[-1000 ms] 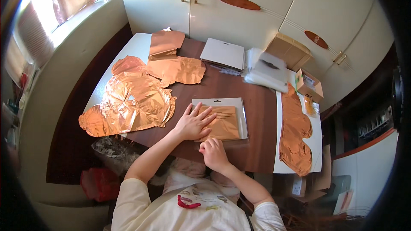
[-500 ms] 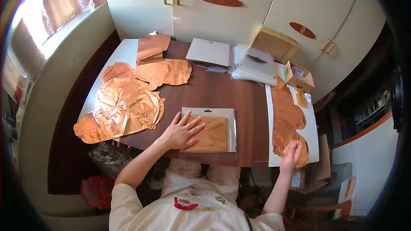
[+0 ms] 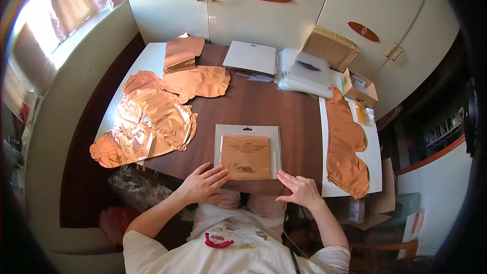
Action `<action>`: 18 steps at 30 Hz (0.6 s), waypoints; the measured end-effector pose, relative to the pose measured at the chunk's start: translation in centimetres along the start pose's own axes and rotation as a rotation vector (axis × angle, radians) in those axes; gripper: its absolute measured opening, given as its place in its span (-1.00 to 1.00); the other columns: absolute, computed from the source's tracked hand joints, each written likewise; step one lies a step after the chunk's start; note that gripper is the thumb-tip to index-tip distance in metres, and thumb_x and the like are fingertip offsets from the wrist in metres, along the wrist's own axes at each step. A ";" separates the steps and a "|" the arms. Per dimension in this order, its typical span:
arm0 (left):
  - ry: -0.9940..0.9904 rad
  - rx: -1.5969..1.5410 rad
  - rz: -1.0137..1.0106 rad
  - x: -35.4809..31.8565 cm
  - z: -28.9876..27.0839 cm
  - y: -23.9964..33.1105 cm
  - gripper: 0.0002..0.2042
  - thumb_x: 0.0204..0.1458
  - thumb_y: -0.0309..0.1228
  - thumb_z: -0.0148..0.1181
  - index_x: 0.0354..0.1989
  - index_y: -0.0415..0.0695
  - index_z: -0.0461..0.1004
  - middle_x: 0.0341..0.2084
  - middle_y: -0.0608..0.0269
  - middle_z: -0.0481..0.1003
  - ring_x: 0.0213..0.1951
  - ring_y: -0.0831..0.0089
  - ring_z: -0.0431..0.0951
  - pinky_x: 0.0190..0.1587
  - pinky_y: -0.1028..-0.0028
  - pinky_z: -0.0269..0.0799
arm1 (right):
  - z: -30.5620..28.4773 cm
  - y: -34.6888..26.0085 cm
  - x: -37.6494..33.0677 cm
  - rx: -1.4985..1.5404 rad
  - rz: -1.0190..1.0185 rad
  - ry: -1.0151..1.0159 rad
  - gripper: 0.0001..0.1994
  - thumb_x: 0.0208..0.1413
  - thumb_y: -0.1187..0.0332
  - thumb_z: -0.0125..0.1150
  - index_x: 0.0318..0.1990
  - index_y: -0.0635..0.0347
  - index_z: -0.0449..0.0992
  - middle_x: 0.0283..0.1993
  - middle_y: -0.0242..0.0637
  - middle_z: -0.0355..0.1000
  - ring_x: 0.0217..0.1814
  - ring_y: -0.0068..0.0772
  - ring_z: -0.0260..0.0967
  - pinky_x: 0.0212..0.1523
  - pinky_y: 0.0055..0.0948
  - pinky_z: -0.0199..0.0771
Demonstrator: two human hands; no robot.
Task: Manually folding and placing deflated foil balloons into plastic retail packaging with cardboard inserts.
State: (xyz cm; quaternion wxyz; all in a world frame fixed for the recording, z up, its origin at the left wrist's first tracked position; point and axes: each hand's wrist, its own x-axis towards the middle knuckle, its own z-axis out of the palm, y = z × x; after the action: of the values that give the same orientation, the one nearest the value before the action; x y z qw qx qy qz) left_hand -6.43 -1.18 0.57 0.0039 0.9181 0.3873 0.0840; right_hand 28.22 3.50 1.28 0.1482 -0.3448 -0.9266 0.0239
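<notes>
In front of me on the brown table lies a pale backing card (image 3: 247, 131) with a hang hole at its top. On it rests a flat, folded copper-coloured foil piece (image 3: 246, 157) with dark print, and a thin white strip (image 3: 274, 161) runs along its right side. My left hand (image 3: 204, 182) is open, its fingertips at the lower left corner of the card. At the lower right corner is my right hand (image 3: 301, 189), also open, fingers stretched out and touching or nearly touching the edge. Neither hand grips anything.
Copper foil balloons lie flat at left (image 3: 154, 122) and at right (image 3: 346, 144) on white sheets. Along the back are a stack of white cards (image 3: 250, 57), clear plastic bags (image 3: 307, 78), a cardboard box (image 3: 331, 47), a small open box (image 3: 359, 86) and a yellowish packet (image 3: 361, 113).
My left hand has slid off the foil piece to the card's lower left corner. My right hand has come left from the right-hand balloon to the lower right corner, its fingers now straightened.
</notes>
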 end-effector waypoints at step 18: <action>0.448 -0.409 -0.417 0.7 2.1 2.0 -0.91 -0.10 -0.44 0.23 -0.43 -0.08 0.44 -0.34 0.36 0.57 -0.25 0.50 0.57 -0.27 0.44 0.31 | 3.7 -2.4 0.3 0.032 0.138 0.426 -0.88 -0.16 0.38 0.30 -0.56 0.08 0.44 -0.44 -0.44 0.49 -0.59 -0.47 0.41 -0.59 -0.54 0.43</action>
State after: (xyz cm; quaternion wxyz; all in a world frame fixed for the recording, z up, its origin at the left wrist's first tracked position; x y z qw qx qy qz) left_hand -4.17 -2.00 -1.26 0.1198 0.7584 0.5327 0.3559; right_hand 25.44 2.09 -1.87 0.3441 -0.4023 -0.8480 -0.0245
